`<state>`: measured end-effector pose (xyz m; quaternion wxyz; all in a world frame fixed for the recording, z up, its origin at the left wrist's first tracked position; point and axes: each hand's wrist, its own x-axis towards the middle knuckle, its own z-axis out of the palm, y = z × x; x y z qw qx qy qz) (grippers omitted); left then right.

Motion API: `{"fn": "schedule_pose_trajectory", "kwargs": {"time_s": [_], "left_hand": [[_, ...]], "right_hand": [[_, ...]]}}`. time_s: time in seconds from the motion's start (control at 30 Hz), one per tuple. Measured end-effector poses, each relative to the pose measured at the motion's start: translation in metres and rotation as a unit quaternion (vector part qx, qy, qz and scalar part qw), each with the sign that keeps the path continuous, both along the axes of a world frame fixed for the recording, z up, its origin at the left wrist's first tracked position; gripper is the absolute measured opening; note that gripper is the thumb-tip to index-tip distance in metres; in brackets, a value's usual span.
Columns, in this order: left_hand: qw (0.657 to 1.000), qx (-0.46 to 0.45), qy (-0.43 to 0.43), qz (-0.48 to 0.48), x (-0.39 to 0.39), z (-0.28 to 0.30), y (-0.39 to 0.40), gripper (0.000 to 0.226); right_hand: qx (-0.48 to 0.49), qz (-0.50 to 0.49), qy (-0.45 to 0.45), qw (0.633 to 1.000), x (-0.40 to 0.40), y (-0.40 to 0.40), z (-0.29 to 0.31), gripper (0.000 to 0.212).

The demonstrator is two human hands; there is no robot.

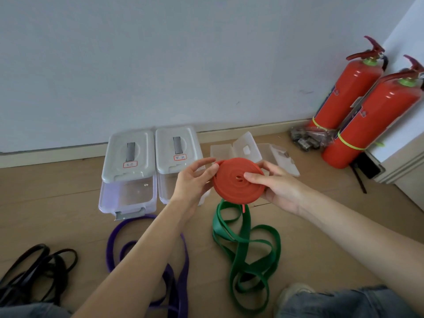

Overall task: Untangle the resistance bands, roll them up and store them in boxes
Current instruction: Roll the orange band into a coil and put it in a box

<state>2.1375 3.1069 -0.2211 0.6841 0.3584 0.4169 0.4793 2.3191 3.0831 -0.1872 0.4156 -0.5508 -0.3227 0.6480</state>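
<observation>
1. Floor (298, 226): green band (246, 244), purple band (181, 267) and black band (34, 271) lie loose below the fingers; pulling one could snag another
2. Boxes (128, 180) beyond the left fingers: lids on, so storing may stall
3. Red roll (238, 180): right hand (275, 189) pinches it, thumb on its face; left hand (195, 180) steadies the rim, fingers half curled. Its free tail dangles below, so easing the grip could let it spring open

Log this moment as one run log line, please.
step: rolling | held: red band coiled, left hand and right hand | floor: green band, purple band, black band loose | boxes: lidded
</observation>
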Motion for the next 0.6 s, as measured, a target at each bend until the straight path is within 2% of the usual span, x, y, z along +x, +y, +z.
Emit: {"fn": "schedule_pose_trajectory", "kwargs": {"time_s": [0.1, 0.17, 0.23, 0.33, 0.37, 0.43, 0.5, 0.6], "left_hand": [[0.988, -0.113, -0.099, 0.035, 0.009, 0.005, -0.009, 0.022], [0.985, -0.140, -0.093, 0.041, 0.013, 0.010, -0.016, 0.028], [0.991, -0.117, -0.068, 0.010, 0.013, 0.013, -0.023, 0.024], [0.998, -0.047, 0.034, -0.024, 0.005, 0.018, -0.028, 0.017], [0.997, -0.025, 0.058, -0.032, -0.001, 0.020, -0.028, 0.020], [0.996, 0.006, 0.053, -0.073, -0.013, 0.028, -0.028, 0.021], [0.990, 0.026, 0.045, -0.127, -0.025, 0.036, -0.028, 0.024], [0.978, 0.043, 0.076, -0.188, -0.034, 0.045, -0.029, 0.022]], "right_hand": [[0.023, -0.008, -0.021, 0.999, -0.008, -0.005, 0.002, 0.029], [0.039, -0.020, -0.078, 0.996, -0.011, -0.009, 0.001, 0.026], [0.058, -0.031, -0.132, 0.989, -0.013, -0.014, 0.000, 0.028], [0.077, -0.009, -0.156, 0.985, -0.014, -0.023, 0.003, 0.042], [0.075, 0.014, -0.145, 0.987, -0.012, -0.026, 0.005, 0.050], [0.059, 0.069, -0.084, 0.992, -0.005, -0.030, 0.011, 0.059], [0.048, 0.118, -0.040, 0.991, 0.004, -0.033, 0.021, 0.049], [0.089, 0.087, -0.040, 0.991, 0.015, -0.030, 0.035, 0.025]]}}
